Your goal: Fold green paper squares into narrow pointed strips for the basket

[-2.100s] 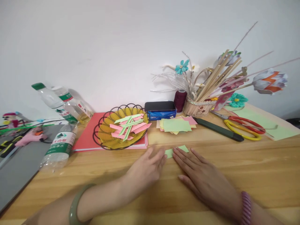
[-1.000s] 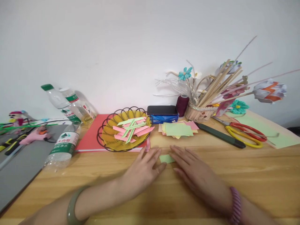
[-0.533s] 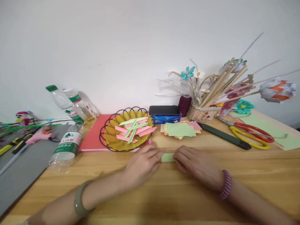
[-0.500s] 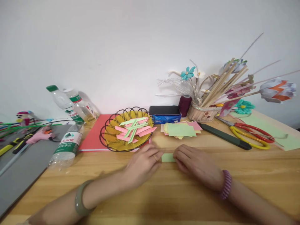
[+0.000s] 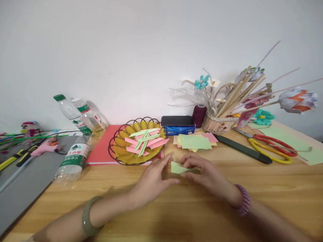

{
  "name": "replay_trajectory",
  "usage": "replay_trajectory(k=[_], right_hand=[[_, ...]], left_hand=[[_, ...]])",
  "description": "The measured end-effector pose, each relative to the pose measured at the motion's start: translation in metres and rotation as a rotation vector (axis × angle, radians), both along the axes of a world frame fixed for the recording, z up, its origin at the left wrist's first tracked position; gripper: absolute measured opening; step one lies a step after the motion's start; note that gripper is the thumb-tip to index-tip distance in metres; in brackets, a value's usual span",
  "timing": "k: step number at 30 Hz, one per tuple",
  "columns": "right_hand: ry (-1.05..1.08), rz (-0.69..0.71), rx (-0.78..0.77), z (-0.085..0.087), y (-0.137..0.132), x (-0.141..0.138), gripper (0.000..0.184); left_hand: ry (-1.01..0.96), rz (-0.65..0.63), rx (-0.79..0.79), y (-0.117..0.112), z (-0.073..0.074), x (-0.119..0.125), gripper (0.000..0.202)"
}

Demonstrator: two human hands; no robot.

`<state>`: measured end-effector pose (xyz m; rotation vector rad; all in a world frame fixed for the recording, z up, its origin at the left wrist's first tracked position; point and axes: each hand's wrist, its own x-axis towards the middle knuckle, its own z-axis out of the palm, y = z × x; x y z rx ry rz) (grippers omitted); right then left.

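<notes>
A small piece of pale green paper [image 5: 177,168] is pinched between the thumb and fingers of my right hand [image 5: 205,173], with a crease or bend across it. Just left of the paper, my left hand [image 5: 153,178] is open, thumb and fingers apart, holding nothing. Beyond my hands lies a loose stack of green, yellow and pink paper pieces [image 5: 196,142]. Behind my left hand stands a yellow woven basket [image 5: 120,151] with a dark looped rim, and folded pink and green paper strips [image 5: 145,139] are piled in it.
Red paper [image 5: 98,151] lies under the basket. Plastic bottles [image 5: 75,156] and a pink glue gun [image 5: 46,147] are at left. A phone [image 5: 177,120] rests on a blue packet [image 5: 178,130]. A dark green cutter [image 5: 244,149], scissors [image 5: 275,144] and a flower basket [image 5: 217,123] are at right.
My left hand has let go of the green paper and opened. My right hand has lifted the paper off the table and tilted it.
</notes>
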<state>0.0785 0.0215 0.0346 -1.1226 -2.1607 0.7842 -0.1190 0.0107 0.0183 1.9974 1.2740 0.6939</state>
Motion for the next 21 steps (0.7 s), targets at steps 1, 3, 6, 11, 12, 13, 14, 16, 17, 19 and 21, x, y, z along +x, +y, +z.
replay_trajectory(k=[1,3,6,11,12,13,14,16,17,19,21], right_hand=[[0.05,-0.006,-0.014,0.001,-0.001,-0.002,0.014],[0.123,-0.027,-0.041,0.002,-0.004,-0.005,0.016],[0.169,-0.043,-0.099,0.001,-0.01,-0.009,0.016],[0.229,-0.085,-0.165,0.006,-0.018,-0.013,0.018],[0.247,-0.089,-0.173,0.007,-0.018,-0.014,0.019],[0.261,-0.086,-0.183,0.009,-0.019,-0.014,0.02],[0.271,-0.079,-0.196,0.01,-0.019,-0.015,0.021],[0.276,-0.059,-0.222,0.013,-0.019,-0.015,0.023],[0.275,-0.052,-0.235,0.014,-0.02,-0.016,0.024],[0.276,-0.045,-0.251,0.016,-0.02,-0.016,0.026],[0.277,-0.045,-0.262,0.017,-0.021,-0.016,0.027]], left_hand=[[-0.119,0.003,-0.106,-0.001,0.002,0.002,0.064],[-0.359,-0.031,-0.269,-0.003,0.007,0.005,0.044],[-0.544,-0.05,-0.345,-0.008,0.016,0.008,0.024],[-0.487,0.061,-0.29,-0.014,0.024,0.009,0.023],[-0.476,0.073,-0.281,-0.014,0.025,0.009,0.023],[-0.471,0.077,-0.282,-0.015,0.026,0.009,0.023],[-0.471,0.077,-0.291,-0.015,0.026,0.009,0.023],[-0.478,0.087,-0.307,-0.016,0.028,0.009,0.023],[-0.481,0.096,-0.31,-0.016,0.029,0.009,0.022],[-0.489,0.114,-0.303,-0.017,0.03,0.009,0.023],[-0.495,0.122,-0.294,-0.017,0.031,0.009,0.023]])
